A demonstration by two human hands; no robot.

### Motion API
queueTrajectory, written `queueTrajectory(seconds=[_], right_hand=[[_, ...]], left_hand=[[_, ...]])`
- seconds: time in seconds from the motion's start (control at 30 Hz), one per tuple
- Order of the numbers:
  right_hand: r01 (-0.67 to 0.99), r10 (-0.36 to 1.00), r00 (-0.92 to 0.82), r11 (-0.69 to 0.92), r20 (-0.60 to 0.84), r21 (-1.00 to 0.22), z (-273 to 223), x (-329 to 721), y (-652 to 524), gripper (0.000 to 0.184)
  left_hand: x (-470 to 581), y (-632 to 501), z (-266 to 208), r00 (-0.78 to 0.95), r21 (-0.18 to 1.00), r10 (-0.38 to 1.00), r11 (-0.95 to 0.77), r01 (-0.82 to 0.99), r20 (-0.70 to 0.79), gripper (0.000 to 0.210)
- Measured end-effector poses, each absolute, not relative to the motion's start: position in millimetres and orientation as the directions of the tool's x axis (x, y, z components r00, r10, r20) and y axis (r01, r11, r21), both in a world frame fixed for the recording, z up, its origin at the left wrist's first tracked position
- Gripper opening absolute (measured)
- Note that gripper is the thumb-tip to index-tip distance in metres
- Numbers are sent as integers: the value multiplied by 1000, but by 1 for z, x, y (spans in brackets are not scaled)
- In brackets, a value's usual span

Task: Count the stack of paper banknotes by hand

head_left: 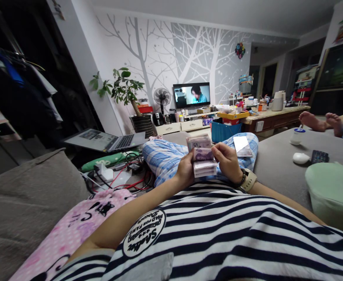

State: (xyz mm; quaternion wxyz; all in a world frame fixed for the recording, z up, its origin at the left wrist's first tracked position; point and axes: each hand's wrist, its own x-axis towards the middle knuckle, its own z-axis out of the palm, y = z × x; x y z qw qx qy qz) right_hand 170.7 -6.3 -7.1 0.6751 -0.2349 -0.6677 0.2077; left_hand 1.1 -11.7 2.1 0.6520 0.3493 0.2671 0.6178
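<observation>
A stack of banknotes, purplish and folded over, is held above my lap. The numeral 5 shows on the upper notes. My left hand grips the stack along its left side, fingers mostly hidden behind it. At the right edge, my right hand pinches a note between thumb and finger. A bracelet and a pale watch sit on my right wrist. Beyond that hand, a smartphone lies on the right knee of my blue checked trousers.
An open laptop stands at my left above tangled cables and a green cushion. On the sofa to my right are a white mouse, a remote, a small jar and a pale green neck pillow. Another person's bare feet rest beyond.
</observation>
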Motion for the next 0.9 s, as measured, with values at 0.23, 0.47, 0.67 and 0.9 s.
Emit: queueTrajectory(seconds=[0.23,0.47,0.67,0.9], right_hand=[[-3,642,-59,766,764,-643,-12,169,-4,70],[79,658,90,744,748,-664,-14,169,4,60],[75,662,129,736,738,-673,-17,169,10,60],[94,658,126,737,742,-669,-17,171,14,60]], left_hand=[[3,-20,5,172,769,984,83,-634,36,39],[5,-21,10,108,787,993,26,-617,52,37],[-1,-18,4,91,808,993,-3,-590,71,22],[-5,-13,-3,84,821,992,-29,-571,93,39]])
